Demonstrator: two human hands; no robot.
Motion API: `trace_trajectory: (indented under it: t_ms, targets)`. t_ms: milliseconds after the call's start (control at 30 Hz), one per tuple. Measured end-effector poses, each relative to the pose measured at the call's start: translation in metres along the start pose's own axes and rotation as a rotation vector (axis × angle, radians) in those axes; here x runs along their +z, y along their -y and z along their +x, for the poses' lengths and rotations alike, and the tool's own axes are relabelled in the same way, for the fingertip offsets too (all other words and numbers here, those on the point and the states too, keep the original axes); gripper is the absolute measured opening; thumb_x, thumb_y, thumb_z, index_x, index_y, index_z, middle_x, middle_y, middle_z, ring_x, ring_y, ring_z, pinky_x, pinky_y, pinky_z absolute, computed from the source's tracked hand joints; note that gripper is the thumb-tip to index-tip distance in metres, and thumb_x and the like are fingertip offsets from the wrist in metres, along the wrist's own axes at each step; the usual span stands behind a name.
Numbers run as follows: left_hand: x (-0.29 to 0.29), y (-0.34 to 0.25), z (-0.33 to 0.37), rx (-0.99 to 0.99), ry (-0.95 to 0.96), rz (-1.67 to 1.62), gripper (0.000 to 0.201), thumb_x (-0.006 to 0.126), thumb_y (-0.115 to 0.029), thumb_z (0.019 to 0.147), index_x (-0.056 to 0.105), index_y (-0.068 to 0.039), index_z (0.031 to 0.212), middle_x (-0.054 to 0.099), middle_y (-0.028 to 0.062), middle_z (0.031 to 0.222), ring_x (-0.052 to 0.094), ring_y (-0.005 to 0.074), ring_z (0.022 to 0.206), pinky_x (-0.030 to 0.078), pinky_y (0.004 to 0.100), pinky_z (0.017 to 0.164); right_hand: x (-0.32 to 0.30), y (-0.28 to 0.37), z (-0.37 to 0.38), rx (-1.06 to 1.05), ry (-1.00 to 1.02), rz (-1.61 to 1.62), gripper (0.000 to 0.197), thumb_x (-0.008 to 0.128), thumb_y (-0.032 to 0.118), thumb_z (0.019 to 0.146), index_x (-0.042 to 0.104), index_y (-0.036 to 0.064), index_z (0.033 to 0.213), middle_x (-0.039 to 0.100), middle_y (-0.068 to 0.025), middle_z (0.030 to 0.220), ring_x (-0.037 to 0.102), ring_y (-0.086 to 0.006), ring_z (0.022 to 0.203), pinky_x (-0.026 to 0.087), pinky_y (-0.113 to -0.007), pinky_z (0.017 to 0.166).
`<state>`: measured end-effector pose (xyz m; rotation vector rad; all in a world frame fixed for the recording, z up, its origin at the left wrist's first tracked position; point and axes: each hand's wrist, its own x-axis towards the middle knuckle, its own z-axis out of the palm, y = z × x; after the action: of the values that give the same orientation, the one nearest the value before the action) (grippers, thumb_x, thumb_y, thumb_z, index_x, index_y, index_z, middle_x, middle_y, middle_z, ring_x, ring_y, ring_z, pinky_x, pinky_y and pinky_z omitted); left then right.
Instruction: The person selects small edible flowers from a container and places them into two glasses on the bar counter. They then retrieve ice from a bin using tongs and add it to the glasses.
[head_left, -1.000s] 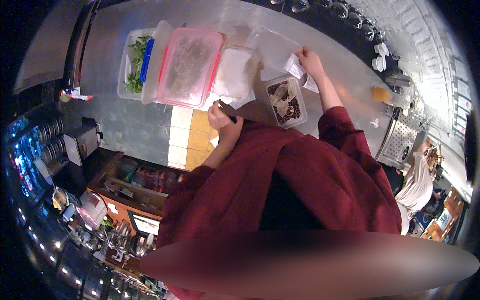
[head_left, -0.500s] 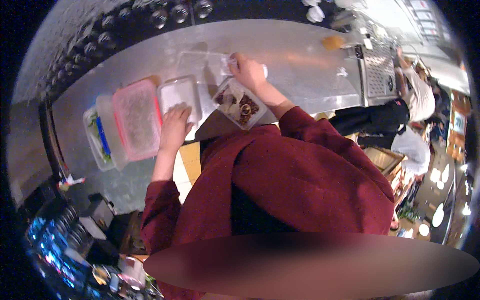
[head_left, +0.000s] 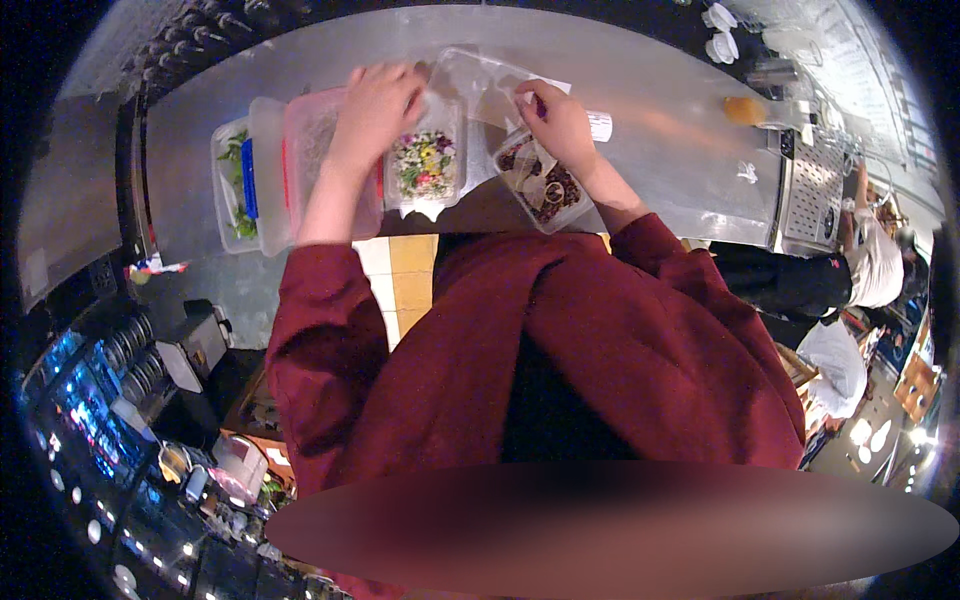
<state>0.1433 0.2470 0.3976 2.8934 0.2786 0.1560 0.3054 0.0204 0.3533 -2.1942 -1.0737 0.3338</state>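
My left hand [head_left: 378, 112] is over the far part of a pink-lidded box [head_left: 305, 185], its fingers loosely bent and apart. I make out nothing in it. Beside it stands a clear container of small mixed flowers [head_left: 424, 165], white, yellow, pink and purple. My right hand [head_left: 560, 128] pinches a small purple flower [head_left: 541, 106] between thumb and fingertips; its exact shape is partly hidden. Under that wrist sits a tilted clear tub [head_left: 548, 195] of dark brown bits with pale pieces and a ring-shaped item on top.
A clear lid [head_left: 480, 65] lies behind the flowers, with a white label [head_left: 600, 126] right of my hand. Far left is a box of green leaves [head_left: 240, 190] with a blue clip. A perforated drain tray [head_left: 808, 185] and another person [head_left: 875, 260] are to the right.
The white sheet that covered the container is off, showing the flowers. My left hand has moved away from me, up over the pink box. The view has shifted; a purple flower shows in my right hand.
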Motion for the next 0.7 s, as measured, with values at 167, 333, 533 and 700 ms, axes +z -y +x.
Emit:
trace_trajectory:
  t_ms: [167, 333, 533, 700]
  targets:
    - [0.029, 0.036, 0.039, 0.054, 0.047, -0.011, 0.021, 0.059, -0.021, 0.082, 0.067, -0.017, 0.101, 0.062, 0.0020, 0.103, 0.056, 0.0236, 0.103, 0.041, 0.0412, 0.090, 0.034, 0.017, 0.027, -0.085, 0.067, 0.036, 0.023, 0.061, 0.021, 0.086, 0.061, 0.0075, 0.105, 0.058, -0.0095, 0.068, 0.057, -0.0234, 0.061, 0.045, -0.036, 0.058]
    - [0.051, 0.051, 0.009, -0.008, -0.210, -0.097, 0.030, 0.057, -0.021, 0.085, 0.064, -0.019, 0.114, 0.062, 0.0055, 0.112, 0.055, 0.0269, 0.106, 0.041, 0.0428, 0.092, 0.051, 0.024, 0.029, -0.057, 0.134, 0.060, 0.025, 0.063, 0.021, 0.084, 0.061, 0.0075, 0.104, 0.058, -0.0100, 0.072, 0.057, -0.0242, 0.065, 0.046, -0.036, 0.062]
    - [0.010, 0.033, -0.081, -0.344, -0.441, -0.326, 0.023, 0.059, -0.017, 0.086, 0.066, -0.012, 0.108, 0.062, 0.0089, 0.108, 0.057, 0.0294, 0.103, 0.042, 0.0406, 0.091, 0.059, 0.025, 0.007, -0.170, 0.083, 0.051, 0.021, 0.067, 0.019, 0.077, 0.064, 0.0104, 0.097, 0.058, -0.0101, 0.099, 0.055, -0.0288, 0.092, 0.045, -0.039, 0.078]
    - [0.013, -0.015, -0.154, -0.599, -0.523, -0.329, 0.018, 0.062, -0.012, 0.084, 0.068, -0.011, 0.101, 0.061, 0.0091, 0.100, 0.056, 0.0287, 0.099, 0.040, 0.0392, 0.090, 0.079, 0.046, 0.001, -0.476, 0.046, -0.071, 0.011, 0.070, 0.017, 0.075, 0.069, 0.0147, 0.085, 0.050, -0.0097, 0.128, 0.045, -0.0381, 0.114, 0.037, -0.050, 0.094]
